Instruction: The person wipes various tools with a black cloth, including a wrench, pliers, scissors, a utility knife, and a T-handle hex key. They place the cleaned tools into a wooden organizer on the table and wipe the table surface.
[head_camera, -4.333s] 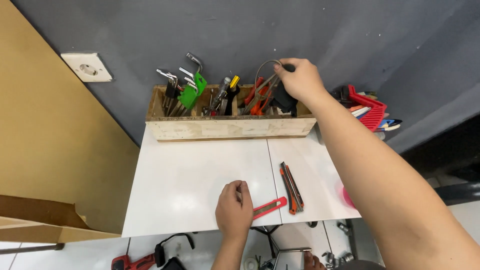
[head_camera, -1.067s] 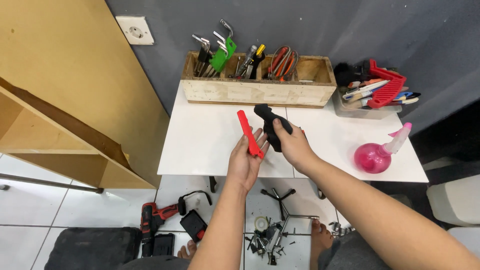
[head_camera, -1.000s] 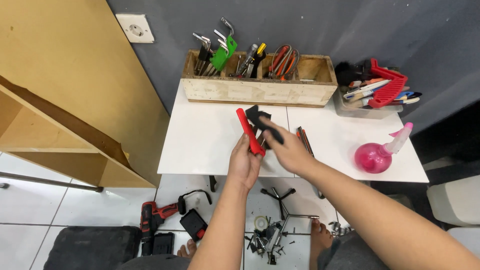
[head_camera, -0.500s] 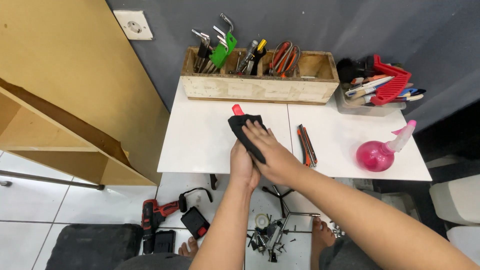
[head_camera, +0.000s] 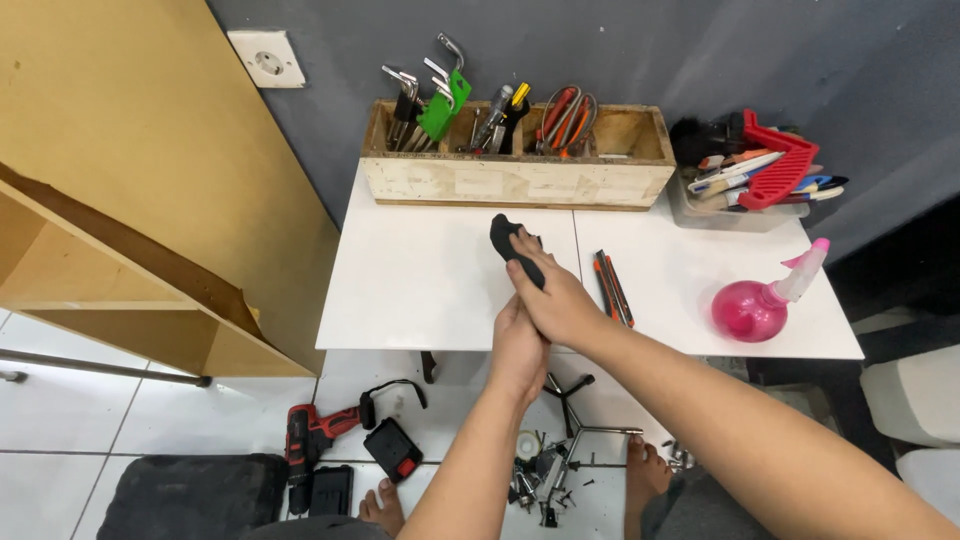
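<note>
right hand (head_camera: 553, 292) | black cloth (head_camera: 512, 243) now fully covers red tool | left hand (head_camera: 519, 345) drawn back

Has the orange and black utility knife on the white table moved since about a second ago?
No. The orange and black utility knife lies where it did, just right of the seam in the white table, below the wooden tool box; neither hand touches it.

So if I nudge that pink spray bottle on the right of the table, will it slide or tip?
The pink spray bottle has a round, wide body, so it would probably slide on the smooth white table rather than topple. Its pale nozzle head leans off to one side, so a push high up might rock it. How full it is cannot be told, so its weight is uncertain.
</note>
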